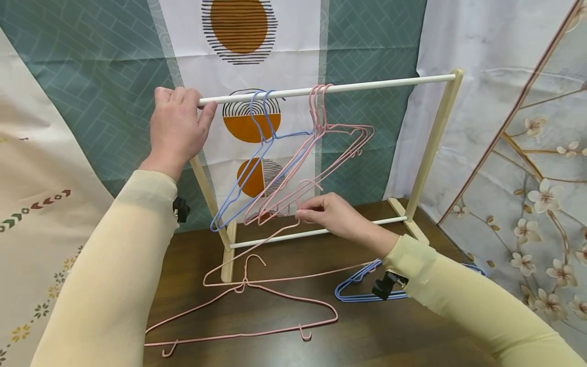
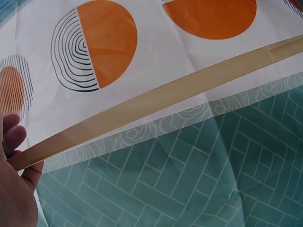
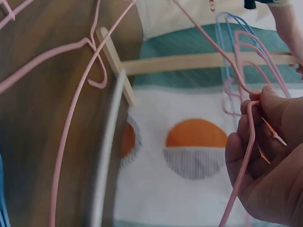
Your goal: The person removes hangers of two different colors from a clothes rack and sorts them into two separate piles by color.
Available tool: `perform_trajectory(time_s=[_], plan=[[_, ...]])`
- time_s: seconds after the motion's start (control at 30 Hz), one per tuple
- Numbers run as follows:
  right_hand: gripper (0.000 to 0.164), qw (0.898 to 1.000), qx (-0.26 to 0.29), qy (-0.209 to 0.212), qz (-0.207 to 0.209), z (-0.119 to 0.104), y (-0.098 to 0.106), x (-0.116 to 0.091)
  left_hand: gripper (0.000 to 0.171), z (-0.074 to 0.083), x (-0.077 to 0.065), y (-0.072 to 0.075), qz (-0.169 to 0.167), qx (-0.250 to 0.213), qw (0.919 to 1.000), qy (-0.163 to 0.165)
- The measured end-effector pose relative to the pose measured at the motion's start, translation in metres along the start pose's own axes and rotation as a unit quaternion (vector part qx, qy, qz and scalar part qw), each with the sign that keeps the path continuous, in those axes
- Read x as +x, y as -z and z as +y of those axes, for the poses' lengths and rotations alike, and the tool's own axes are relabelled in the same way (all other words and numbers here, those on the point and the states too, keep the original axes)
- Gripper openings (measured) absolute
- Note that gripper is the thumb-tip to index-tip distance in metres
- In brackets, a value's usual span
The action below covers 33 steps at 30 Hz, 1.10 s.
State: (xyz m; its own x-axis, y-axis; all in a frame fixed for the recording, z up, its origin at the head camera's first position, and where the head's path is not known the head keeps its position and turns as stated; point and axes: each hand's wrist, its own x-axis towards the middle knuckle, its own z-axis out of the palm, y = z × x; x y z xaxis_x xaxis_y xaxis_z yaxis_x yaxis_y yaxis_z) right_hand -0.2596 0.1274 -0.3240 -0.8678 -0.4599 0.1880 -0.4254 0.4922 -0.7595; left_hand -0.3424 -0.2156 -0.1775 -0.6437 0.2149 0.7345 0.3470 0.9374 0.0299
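My left hand grips the upper left corner of a clothes rack, at the end of its white rail. In the left wrist view the fingers wrap the rack's wooden post. My right hand pinches a pink hanger at the neck below its hook, thumb against fingers. This hanger is below the rail, in front of the rack. Two blue hangers hang near the left hand. Pink hangers hang further right along the rail.
Another pink hanger lies on the dark wooden table in front. Stacked blue hangers lie on the right, partly hidden by the right forearm. A lower white bar joins the rack's feet. Patterned cloths hang behind.
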Motion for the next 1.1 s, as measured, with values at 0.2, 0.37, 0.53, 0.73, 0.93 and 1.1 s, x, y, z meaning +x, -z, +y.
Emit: perform_trajectory(time_s=[0.2, 0.37, 0.53, 0.73, 0.93, 1.1], plan=[[0.018, 0.998, 0.046, -0.022, -0.032, 0.011, -0.037, 0.001, 0.052, 0.000, -0.002, 0.000, -0.003, -0.001, 1.0000, 0.003], [0.017, 0.994, 0.083, -0.029, -0.056, 0.018, -0.063, 0.004, 0.052, -0.001, -0.003, 0.000, 0.002, 0.000, 1.0000, 0.003], [0.017, 0.992, 0.106, -0.035, -0.064, 0.021, -0.086, 0.008, 0.053, -0.001, -0.003, -0.001, 0.008, -0.004, 1.0000, -0.003], [0.026, 0.991, 0.093, -0.025, -0.094, 0.024, -0.113, 0.014, 0.053, -0.001, -0.002, -0.001, 0.005, 0.000, 1.0000, 0.000], [0.028, 0.983, 0.141, -0.042, -0.113, 0.024, -0.136, 0.020, 0.054, -0.001, -0.002, -0.001, 0.007, -0.003, 1.0000, -0.001], [0.028, 0.975, 0.174, -0.092, -0.107, 0.023, -0.149, 0.025, 0.054, -0.001, 0.000, -0.001, 0.006, -0.003, 1.0000, -0.001]])
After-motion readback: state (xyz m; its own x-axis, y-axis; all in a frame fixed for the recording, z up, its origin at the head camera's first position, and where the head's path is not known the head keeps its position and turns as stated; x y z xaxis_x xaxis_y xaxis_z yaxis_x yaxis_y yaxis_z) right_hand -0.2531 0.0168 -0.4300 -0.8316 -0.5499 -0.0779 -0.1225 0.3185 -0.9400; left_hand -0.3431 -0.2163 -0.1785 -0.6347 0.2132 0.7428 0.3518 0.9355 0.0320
